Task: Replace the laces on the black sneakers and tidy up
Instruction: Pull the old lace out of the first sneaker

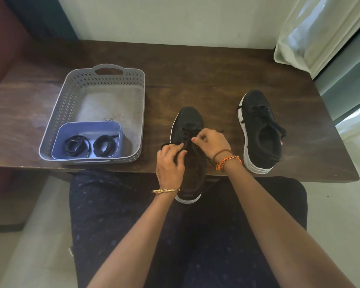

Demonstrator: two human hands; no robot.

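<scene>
Sneaker (190, 129) laces pinched by left hand (169, 163) and right hand (211, 143).

black sneakers (188, 129), grey perforated basket (71, 96), blue tub (87, 129)

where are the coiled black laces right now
In the head view, the two coiled black laces lie side by side in the small blue plastic tub, which sits in the near corner of the grey perforated plastic basket, at left on the dark wooden table.

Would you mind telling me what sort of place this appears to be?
Probably a room in a home: a dark wooden table against a plain wall, a pale curtain by a window, and a dark red upholstered seat beside it.
</scene>
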